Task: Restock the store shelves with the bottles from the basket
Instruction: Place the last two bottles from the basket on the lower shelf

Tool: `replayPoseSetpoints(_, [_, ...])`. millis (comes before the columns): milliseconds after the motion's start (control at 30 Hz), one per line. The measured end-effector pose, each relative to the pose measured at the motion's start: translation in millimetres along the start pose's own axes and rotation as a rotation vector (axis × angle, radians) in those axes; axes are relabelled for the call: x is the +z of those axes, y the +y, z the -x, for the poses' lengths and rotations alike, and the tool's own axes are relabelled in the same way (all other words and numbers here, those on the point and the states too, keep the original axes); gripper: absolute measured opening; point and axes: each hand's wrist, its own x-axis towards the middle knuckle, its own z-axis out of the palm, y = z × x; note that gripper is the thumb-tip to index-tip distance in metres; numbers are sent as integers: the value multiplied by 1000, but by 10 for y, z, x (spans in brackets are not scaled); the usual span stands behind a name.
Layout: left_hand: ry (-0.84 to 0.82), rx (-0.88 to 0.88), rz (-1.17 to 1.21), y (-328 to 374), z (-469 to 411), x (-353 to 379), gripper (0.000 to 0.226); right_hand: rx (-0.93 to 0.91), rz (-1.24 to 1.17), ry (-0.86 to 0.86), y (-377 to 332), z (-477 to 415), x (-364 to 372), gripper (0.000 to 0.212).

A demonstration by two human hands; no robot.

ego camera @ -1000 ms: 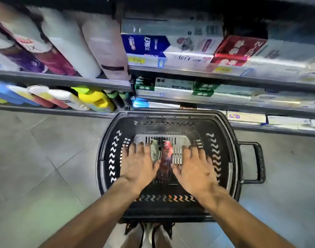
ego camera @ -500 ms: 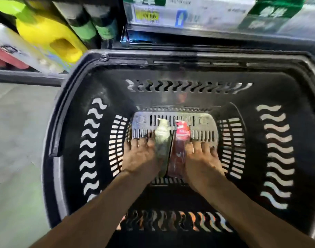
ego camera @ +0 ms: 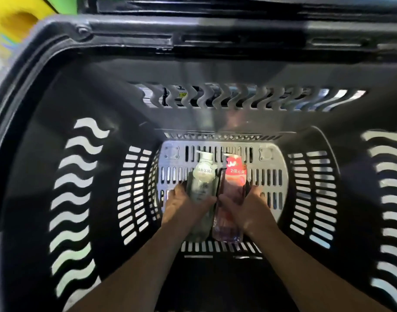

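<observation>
The pale pump bottle (ego camera: pixel 203 176) is gripped by the left hand (ego camera: pixel 181 207), with the thumb laid across its body, and the red bottle (ego camera: pixel 234 179) is gripped likewise by the right hand (ego camera: pixel 249 209). Both bottles are seen lying close side by side on the slotted floor of the black basket (ego camera: pixel 91 104), caps pointed away. A blurred yellow container (ego camera: pixel 15 18) is glimpsed beyond the basket's far-left rim.
</observation>
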Motion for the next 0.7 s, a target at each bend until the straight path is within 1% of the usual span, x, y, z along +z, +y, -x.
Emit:
replayPoseSetpoints(33, [0,-10,70,-33,-38,34,111,-6,-50,-27,33,-42,25,68])
replayPoseSetpoints(133, [-47,-10,264,-66,-117,74,91,-62,-100,-59,69,-100,50,55])
replayPoseSetpoints(233, [-81,-7,351,-80,-136,44,73,-86,-109,-65,60,-105,51,60])
replayPoseSetpoints(267, [-73,-4,367,-80,-126,22,69,-99,-99,-64,56,-100,45,59])
replayPoseSetpoints(333, [-46,4,403,-84,-67,-46,63,-131,-84,-69,14,-28,1,50])
replayPoseSetpoints(433, [-59,5,473,-91,118,-204,61,-147,-104,-72,-38,167,-97,44])
replayPoseSetpoints(500, [-42,17,447,-73,299,-319,61,-164,-122,-72,-88,362,-207,45])
replayPoseSetpoints(600, [-51,45,512,-21,641,-514,77,-228,-76,-30,-193,756,-447,43])
replayPoseSetpoints(667, [-70,80,565,60,976,-700,67,-311,-70,7,-284,1040,-660,40])
replayPoseSetpoints(700, [-87,99,603,114,1160,-799,63,-319,-70,1,-347,1188,-793,38])
